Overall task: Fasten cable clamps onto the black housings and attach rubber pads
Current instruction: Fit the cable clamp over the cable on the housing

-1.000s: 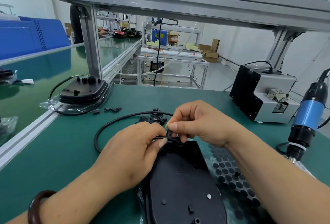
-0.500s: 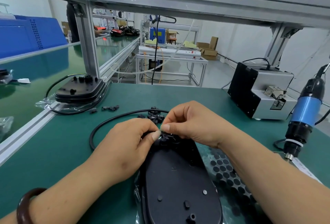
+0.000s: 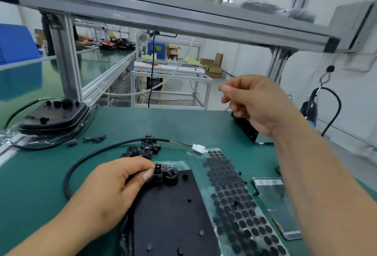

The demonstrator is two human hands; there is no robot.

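Black housing [image 3: 173,215] lying nearest on the table [image 3: 40,184]; left grip [image 3: 114,186] pinching the cable clamp [image 3: 157,171] at its far end. Risk: single-handed hold slipping, clamp tilting, cable [image 3: 89,154] springing out. Rubber pad sheet [image 3: 234,194] lying just right, loose clamps [image 3: 142,149] crowding beyond. Right grip [image 3: 259,102] hovering raised near the hanging screwdriver [image 3: 310,110], blurred, can't tell if holding anything.

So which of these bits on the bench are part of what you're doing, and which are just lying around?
In the job: black housing, cable clamp pinched by the left hand, black cable, loose clamps, sheet of rubber pads.
Idle just now: stacked housings at far left, silvery bag.
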